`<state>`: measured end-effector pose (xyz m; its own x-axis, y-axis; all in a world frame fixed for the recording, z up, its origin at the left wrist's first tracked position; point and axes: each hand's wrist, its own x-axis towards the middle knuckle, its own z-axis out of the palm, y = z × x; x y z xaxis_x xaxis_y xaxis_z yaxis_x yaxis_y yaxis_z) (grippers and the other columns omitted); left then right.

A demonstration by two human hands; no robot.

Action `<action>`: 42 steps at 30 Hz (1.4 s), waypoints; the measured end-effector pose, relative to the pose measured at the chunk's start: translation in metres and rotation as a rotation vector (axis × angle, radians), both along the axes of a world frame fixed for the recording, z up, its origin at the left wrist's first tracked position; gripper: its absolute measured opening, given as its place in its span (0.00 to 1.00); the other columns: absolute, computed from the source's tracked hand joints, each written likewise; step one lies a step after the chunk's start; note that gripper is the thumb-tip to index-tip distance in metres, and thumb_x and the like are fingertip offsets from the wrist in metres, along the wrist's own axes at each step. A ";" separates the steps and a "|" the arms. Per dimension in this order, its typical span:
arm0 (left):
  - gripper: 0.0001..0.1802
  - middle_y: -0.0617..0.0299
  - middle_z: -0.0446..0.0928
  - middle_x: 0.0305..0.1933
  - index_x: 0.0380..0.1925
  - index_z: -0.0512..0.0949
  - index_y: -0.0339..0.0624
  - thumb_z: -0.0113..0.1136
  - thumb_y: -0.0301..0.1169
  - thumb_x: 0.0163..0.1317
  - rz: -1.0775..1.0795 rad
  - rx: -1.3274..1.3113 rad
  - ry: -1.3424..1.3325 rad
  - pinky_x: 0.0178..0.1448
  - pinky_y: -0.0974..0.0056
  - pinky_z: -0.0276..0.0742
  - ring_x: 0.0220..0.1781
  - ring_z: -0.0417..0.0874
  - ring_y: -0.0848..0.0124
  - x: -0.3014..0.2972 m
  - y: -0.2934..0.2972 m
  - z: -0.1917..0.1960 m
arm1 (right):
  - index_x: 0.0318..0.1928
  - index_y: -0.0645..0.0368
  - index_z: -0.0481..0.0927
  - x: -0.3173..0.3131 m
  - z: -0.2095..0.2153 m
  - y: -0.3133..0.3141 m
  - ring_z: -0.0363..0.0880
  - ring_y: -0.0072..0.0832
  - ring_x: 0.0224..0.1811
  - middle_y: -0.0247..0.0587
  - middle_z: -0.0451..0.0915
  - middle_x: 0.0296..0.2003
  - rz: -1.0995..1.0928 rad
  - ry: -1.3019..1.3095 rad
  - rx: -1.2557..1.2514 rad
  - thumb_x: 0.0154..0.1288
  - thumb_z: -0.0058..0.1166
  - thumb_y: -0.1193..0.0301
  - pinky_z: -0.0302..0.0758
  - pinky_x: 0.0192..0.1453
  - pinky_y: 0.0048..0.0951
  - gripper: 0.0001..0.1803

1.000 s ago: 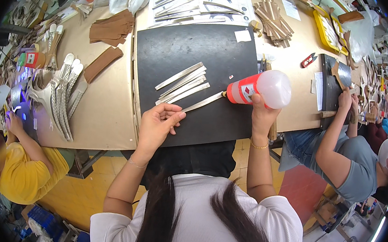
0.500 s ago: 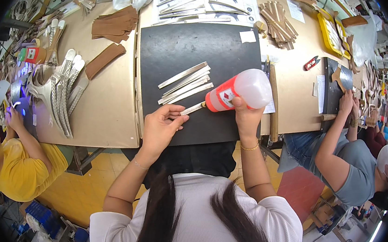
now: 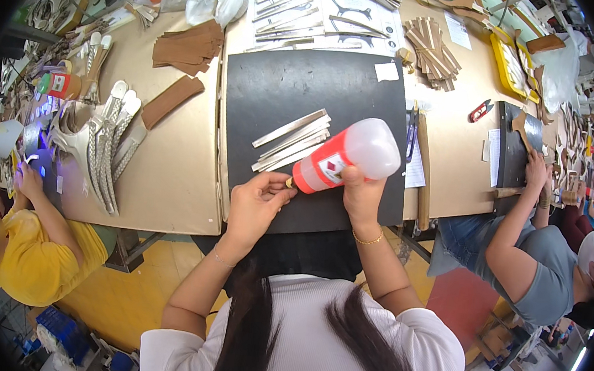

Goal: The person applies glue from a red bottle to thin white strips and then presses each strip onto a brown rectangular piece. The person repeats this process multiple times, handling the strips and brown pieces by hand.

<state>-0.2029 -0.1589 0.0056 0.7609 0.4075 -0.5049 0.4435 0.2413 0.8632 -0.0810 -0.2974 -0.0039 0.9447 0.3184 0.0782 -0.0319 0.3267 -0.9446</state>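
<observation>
Tilted over the black mat (image 3: pixel 307 79) is a squeeze bottle (image 3: pixel 372 146) with a red label and cloudy plastic, its narrow brass-coloured tip pointing down to the left. My right hand (image 3: pixel 363 199) is closed around its side. At the tip, my left hand (image 3: pixel 255 206) is pinched, its fingertips close to the nozzle. The pale strip it holds is now mostly hidden by the fingers and bottle. Several flat, pale leather-like strips (image 3: pixel 290 142) lie side by side on the mat, just beyond my left hand.
Brown leather pieces (image 3: pixel 189 46) and pale braided straps (image 3: pixel 108 146) lie on the left. A wooden rod (image 3: pixel 424 169) and red snips (image 3: pixel 481 111) are to the right. Printed sheets bearing more strips (image 3: pixel 321 12) lie beyond the mat. Co-workers sit on both sides.
The bottle's tip has moved down and left along the strip, close to my left fingertips. The whole view has shifted slightly. Both hands keep their grips.
</observation>
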 end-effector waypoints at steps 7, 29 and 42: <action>0.11 0.54 0.85 0.34 0.44 0.80 0.29 0.66 0.18 0.61 0.035 -0.120 -0.117 0.40 0.71 0.81 0.34 0.85 0.73 0.032 0.039 0.020 | 0.66 0.60 0.64 0.047 0.004 -0.034 0.78 0.33 0.56 0.45 0.77 0.55 -0.196 0.077 0.125 0.62 0.56 0.37 0.77 0.62 0.39 0.46; 0.23 0.57 0.81 0.25 0.43 0.84 0.36 0.76 0.39 0.51 -0.281 0.672 -0.052 0.33 0.66 0.76 0.25 0.79 0.71 0.217 0.127 0.015 | 0.65 0.60 0.64 0.064 -0.001 -0.079 0.81 0.33 0.53 0.44 0.77 0.53 -0.336 0.096 0.125 0.64 0.53 0.36 0.82 0.57 0.41 0.44; 0.09 0.54 0.77 0.39 0.37 0.80 0.34 0.67 0.26 0.58 -0.381 0.874 0.011 0.46 0.61 0.76 0.43 0.80 0.62 0.047 0.074 0.019 | 0.65 0.64 0.63 0.044 0.011 -0.054 0.78 0.33 0.58 0.46 0.76 0.55 -0.210 0.105 0.144 0.58 0.62 0.38 0.79 0.61 0.39 0.49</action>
<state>-0.1561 -0.0845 0.0245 0.9174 0.3697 -0.1473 0.3685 -0.6496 0.6650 -0.0369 -0.3517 0.0075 0.9942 0.1072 0.0067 -0.0444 0.4672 -0.8830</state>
